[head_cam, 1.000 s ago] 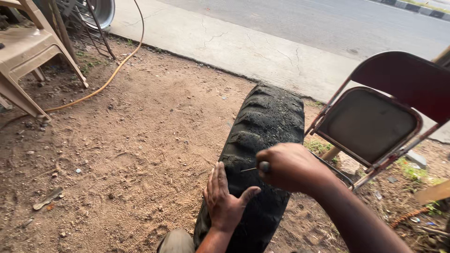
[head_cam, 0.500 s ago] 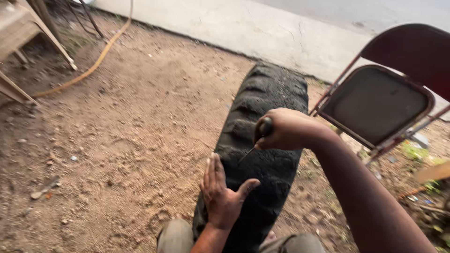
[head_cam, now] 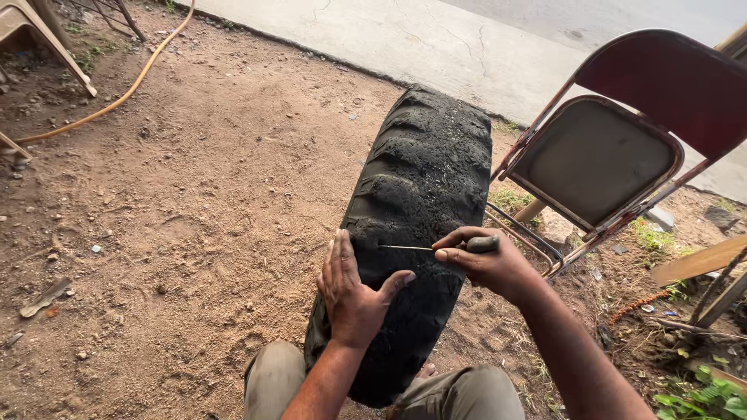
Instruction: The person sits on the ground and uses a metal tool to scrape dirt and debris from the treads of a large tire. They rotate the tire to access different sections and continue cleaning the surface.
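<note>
Right hand grips a thin awl; left hand lies flat, open, on the tyre.
Awl tip meets the tread just beside the left thumb; folding chair stands close right.

One view only: the head cam, so there's no overlap with a second view. It sits on your head and looks steeply down and forward over your knees. Close range: your left hand and right hand fill the lower centre, on the upright tyre. The frame's top edge reaches the concrete strip ahead; the folding chair is on your right.
</note>
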